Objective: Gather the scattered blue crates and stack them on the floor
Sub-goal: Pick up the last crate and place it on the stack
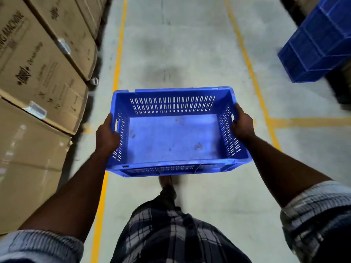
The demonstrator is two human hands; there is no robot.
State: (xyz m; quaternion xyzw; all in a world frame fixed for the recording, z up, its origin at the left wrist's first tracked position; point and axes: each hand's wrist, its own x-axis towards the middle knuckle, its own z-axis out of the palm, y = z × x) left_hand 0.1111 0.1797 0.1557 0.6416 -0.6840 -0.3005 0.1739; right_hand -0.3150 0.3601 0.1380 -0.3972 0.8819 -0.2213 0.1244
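An empty blue crate (174, 137) with slotted walls hangs level in front of me above the concrete aisle. My left hand (106, 134) grips its left wall at the handle slot. My right hand (242, 123) grips the right wall the same way. Further blue crates (319, 40) sit stacked at the upper right, tilted in the wide-angle view and cut off by the frame edge.
Large cardboard boxes (38, 76) line the left side of the aisle. Yellow floor lines (117, 59) run along both sides, with a cross line at the right (311, 122). My foot (167, 185) shows below the crate.
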